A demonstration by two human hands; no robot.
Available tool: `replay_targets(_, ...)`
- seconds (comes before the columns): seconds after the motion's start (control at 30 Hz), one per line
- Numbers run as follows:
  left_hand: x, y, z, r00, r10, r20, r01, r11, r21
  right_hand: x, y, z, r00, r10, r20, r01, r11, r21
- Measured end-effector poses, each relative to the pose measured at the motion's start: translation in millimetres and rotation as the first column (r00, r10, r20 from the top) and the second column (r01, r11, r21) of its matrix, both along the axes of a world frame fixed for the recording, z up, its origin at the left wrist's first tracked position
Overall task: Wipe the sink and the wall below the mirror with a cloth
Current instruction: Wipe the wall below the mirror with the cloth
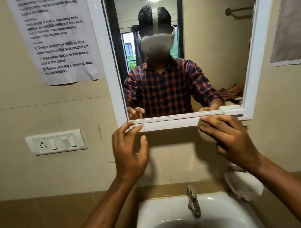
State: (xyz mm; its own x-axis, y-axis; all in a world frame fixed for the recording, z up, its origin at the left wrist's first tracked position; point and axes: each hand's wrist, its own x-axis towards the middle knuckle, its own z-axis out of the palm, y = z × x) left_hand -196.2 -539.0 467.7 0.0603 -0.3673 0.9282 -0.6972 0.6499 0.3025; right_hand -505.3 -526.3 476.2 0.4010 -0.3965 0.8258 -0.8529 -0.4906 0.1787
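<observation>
Cloth (pixel 206 132): pressed to wall (pixel 176 155) under right hand (pixel 228 137), fingers spread flat.
Left hand (pixel 128 152): empty, fingers splayed.
Advice: even pressure, overlapping strokes recommended.

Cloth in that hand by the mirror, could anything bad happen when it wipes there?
Maybe. The right hand presses the cloth on the wall just under the mirror frame, so it might bump the frame. The switch board sits on the same wall; a damp cloth wiped that far left could wet the socket. The tap stands right below, easy for an arm to knock.
</observation>
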Motion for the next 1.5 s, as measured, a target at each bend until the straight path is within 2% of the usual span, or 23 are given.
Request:
replay_targets(0.1, -24, 1, -15, 0.966, -0.003, 0.257, 0.008, 1.000, -0.016, 23, 0, -5, 0.997, -0.015, 0.081, 0.011, 0.999, 0.052)
replay_targets(0.17, -42, -2, -20, 0.914, -0.013, 0.406, 0.032, 0.999, -0.040, 40, -1, -4, 0.997, 0.023, 0.077, -0.030, 0.996, 0.086)
replay_targets(0.27, -73, -7, -24, 0.831, -0.018, 0.556, 0.063, 0.996, -0.062, 41, -2, -1, 0.995, 0.063, 0.075, -0.069, 0.994, 0.080)
replay_targets(0.43, -105, -16, -23, 0.802, 0.015, 0.597, 0.010, 0.999, -0.038, -29, 5, -21, 0.994, -0.050, 0.101, 0.048, 0.999, 0.026)
replay_targets(0.57, -119, -24, -22, 0.748, 0.036, 0.663, -0.021, 0.999, -0.030, -80, 18, -30, 0.944, -0.211, 0.255, 0.196, 0.977, 0.083)
replay_targets(0.7, -123, -33, -29, 0.721, 0.103, 0.686, -0.096, 0.994, -0.049, -85, 25, -27, 0.912, -0.212, 0.352, 0.193, 0.977, 0.088)
replay_targets(0.77, -124, -36, -30, 0.713, 0.129, 0.689, -0.101, 0.992, -0.081, -80, 24, -23, 0.841, -0.203, 0.501, 0.187, 0.979, 0.082)
replay_targets(0.87, -124, -38, -31, 0.711, 0.147, 0.687, -0.094, 0.989, -0.113, -62, 19, -20, 0.640, -0.080, 0.765, 0.119, 0.993, 0.005)
replay_targets(0.93, -124, -39, -31, 0.711, 0.156, 0.686, -0.093, 0.987, -0.129, -44, 15, -19, 0.509, -0.030, 0.860, 0.099, 0.995, -0.024)
replay_targets(1.03, -124, -43, -32, 0.713, 0.181, 0.678, -0.095, 0.982, -0.163, -10, 10, -18, 0.314, -0.094, 0.945, 0.168, 0.985, 0.042)
replay_targets(1.07, -125, -44, -32, 0.714, 0.186, 0.675, -0.096, 0.981, -0.168, 4, 9, -20, 0.317, -0.125, 0.940, 0.191, 0.979, 0.066)
replay_targets(1.17, -125, -45, -33, 0.729, 0.176, 0.662, -0.072, 0.981, -0.181, 51, 10, -35, 0.547, -0.154, 0.823, 0.124, 0.987, 0.102)
replay_targets(1.2, -125, -45, -32, 0.731, 0.167, 0.661, -0.060, 0.981, -0.182, 61, 11, -39, 0.568, -0.136, 0.812, 0.068, 0.991, 0.119)
replay_targets(1.27, -122, -43, -31, 0.728, 0.139, 0.671, -0.035, 0.985, -0.166, 67, 15, -46, 0.530, -0.097, 0.842, 0.013, 0.994, 0.106)
replay_targets(1.37, -115, -39, -25, 0.723, 0.096, 0.685, 0.003, 0.990, -0.142, 54, 26, -41, 0.503, -0.019, 0.864, 0.085, 0.996, -0.028)
replay_targets(1.4, -113, -37, -23, 0.725, 0.084, 0.683, 0.014, 0.990, -0.137, 44, 28, -37, 0.464, 0.005, 0.886, 0.122, 0.990, -0.069)
replay_targets(1.5, -103, -35, -25, 0.755, 0.109, 0.647, -0.013, 0.988, -0.152, 8, 22, -19, 0.213, 0.059, 0.975, 0.194, 0.976, -0.101)
